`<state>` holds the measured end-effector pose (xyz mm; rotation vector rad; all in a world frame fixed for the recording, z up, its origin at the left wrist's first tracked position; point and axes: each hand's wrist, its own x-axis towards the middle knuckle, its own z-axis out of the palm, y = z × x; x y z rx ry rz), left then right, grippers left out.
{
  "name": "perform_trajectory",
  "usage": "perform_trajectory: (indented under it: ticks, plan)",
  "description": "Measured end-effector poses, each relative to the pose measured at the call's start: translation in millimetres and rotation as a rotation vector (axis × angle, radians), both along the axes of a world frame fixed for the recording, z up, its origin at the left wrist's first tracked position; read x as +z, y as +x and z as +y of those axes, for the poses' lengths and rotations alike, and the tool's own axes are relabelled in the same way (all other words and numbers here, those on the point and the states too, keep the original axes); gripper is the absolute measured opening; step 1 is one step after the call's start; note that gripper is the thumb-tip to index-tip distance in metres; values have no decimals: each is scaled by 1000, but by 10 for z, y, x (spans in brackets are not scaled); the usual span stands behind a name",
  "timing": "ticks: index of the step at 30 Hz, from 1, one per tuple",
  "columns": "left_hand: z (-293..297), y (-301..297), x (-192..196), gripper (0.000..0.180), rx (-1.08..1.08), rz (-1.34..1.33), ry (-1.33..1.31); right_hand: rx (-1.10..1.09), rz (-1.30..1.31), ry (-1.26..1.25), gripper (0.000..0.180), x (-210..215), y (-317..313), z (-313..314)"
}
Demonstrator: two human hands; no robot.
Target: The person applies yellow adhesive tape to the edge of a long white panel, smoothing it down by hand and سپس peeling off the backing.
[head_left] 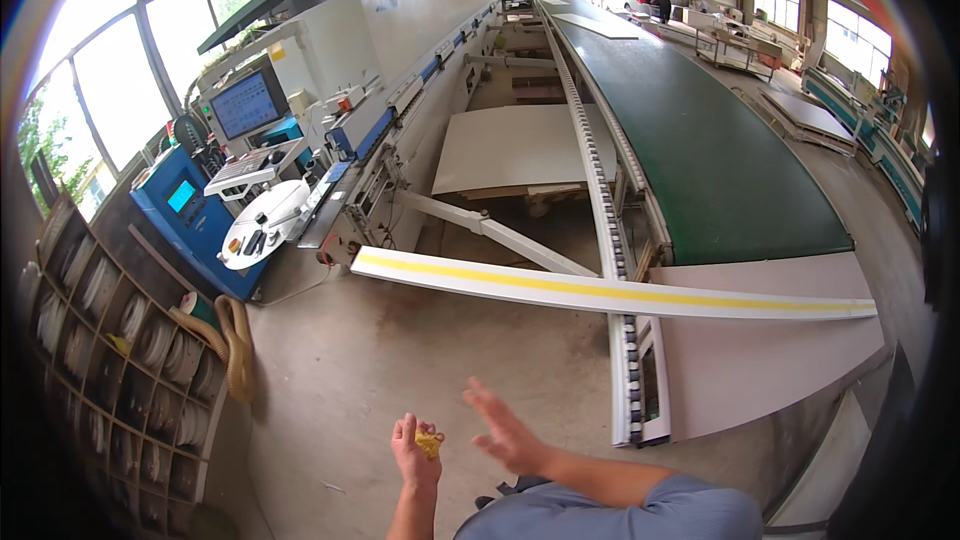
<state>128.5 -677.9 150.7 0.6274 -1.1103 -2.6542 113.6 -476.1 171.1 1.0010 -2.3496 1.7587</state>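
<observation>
clasping a crumpled yellow wad (428,443)

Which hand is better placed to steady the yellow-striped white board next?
Probably the right hand: it looks empty, open and nearer the white board; the left hand grips a yellow wad.

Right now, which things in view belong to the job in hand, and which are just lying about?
Likely in the job: left hand, holding a yellow wad; right hand, open; yellow-striped white board, ahead.

Likely just lying about: brown hose; keyboard; round white tray.
</observation>
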Motion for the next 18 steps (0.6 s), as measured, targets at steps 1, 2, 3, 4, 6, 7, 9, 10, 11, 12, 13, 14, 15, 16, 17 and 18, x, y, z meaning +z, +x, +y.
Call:
perform_trajectory:
  ticks: [1, 2, 3, 4, 6, 7, 9, 10, 11, 12, 13, 14, 15, 16, 17, 18]
  plan:
    - [-267, -124, -46, 30, 25, -24, -20, -84, 18, -19, 75, -93, -143, -36]
    - [-518, -272, -89, 29, -17, 10, -19, -164, 28, -46, 69, -231, -274, -103]
    - [-749, -420, -125, 29, -51, 33, -25, -241, 24, 7, 65, -325, -408, -108]
    - [-982, -578, -148, 29, -81, 52, -36, -313, 16, 58, 62, -367, -585, -114]
    - [-1314, -994, -147, 16, -185, 86, -68, -469, -66, 94, 54, -301, -948, -201]
    - [-1415, -1165, -87, 33, -197, 62, -83, -495, -44, 61, 51, -261, -1151, -257]
    - [-1753, -1571, -281, 70, -289, 52, -62, -519, 7, 81, 49, -259, -1694, -490]
    - [-1943, -1736, -349, 88, -367, 73, -55, -514, 36, 101, 49, -239, -1975, -609]
    - [-2027, -1918, -349, 89, -337, 18, -75, -512, 56, 120, 49, -243, -2279, -740]
    - [-2120, -2113, -314, 89, -310, -39, -100, -511, 75, 132, 48, -239, -2577, -921]
    - [-2238, -2324, -271, 89, -288, -95, -131, -500, 61, 132, 48, -217, -2866, -1139]
    - [-2374, -2536, -264, 88, -288, -86, -142, -492, 51, 135, 48, -186, -3185, -1369]
    - [-2516, -2691, -285, 86, -292, -85, -151, -457, 43, 168, 48, -190, -3509, -1575]
    - [-2665, -2821, -293, 85, -300, -88, -161, -422, 31, 198, 49, -215, -3815, -1790]
    - [-2805, -2998, -315, 79, -305, -65, -268, -432, 54, 248, 49, -245, -4123, -2003]
    - [-2916, -3149, -341, 74, -310, -41, -370, -436, 79, 302, 50, -296, -4364, -2191]
